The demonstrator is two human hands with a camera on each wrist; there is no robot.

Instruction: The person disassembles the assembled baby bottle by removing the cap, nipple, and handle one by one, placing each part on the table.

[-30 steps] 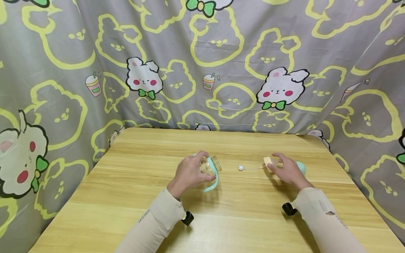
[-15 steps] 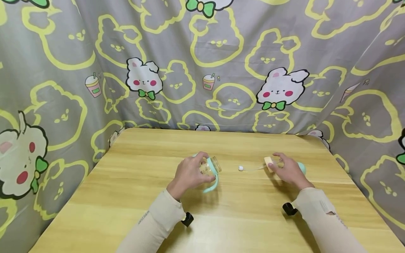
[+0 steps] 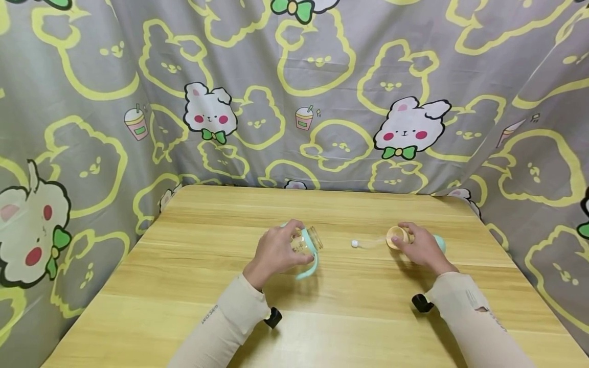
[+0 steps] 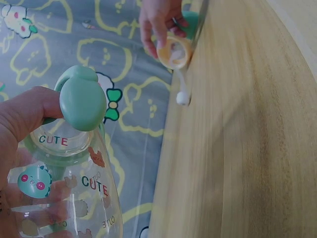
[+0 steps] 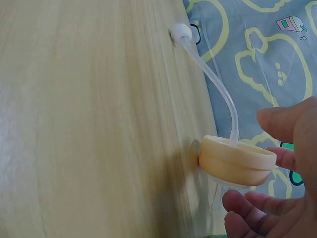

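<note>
My left hand (image 3: 277,250) grips a clear baby bottle (image 4: 79,173) printed with "CUTE" and small animals. Tilted on its side, the bottle has its uncovered threaded mouth (image 3: 314,238) toward the right. A mint handle (image 4: 84,101) stands out near my left thumb. My right hand (image 3: 420,248) has its fingers curled round the back of a cream-coloured straw lid (image 5: 237,161). In the right wrist view the thumb stands above the rim, apart from it. A soft clear straw (image 5: 218,84) runs out of the lid to a white weighted end (image 5: 182,32) close over the table.
A mint-green rounded piece (image 3: 439,243) shows just beyond my right hand, partly hidden. The wooden table (image 3: 322,312) ends at a grey patterned curtain (image 3: 257,112) on the back and sides. Each wrist wears a small black camera (image 3: 273,317).
The straw lid has turned so its open underside shows more toward the head camera, and the straw's white end has shifted slightly right. The left hand and bottle stay in place.
</note>
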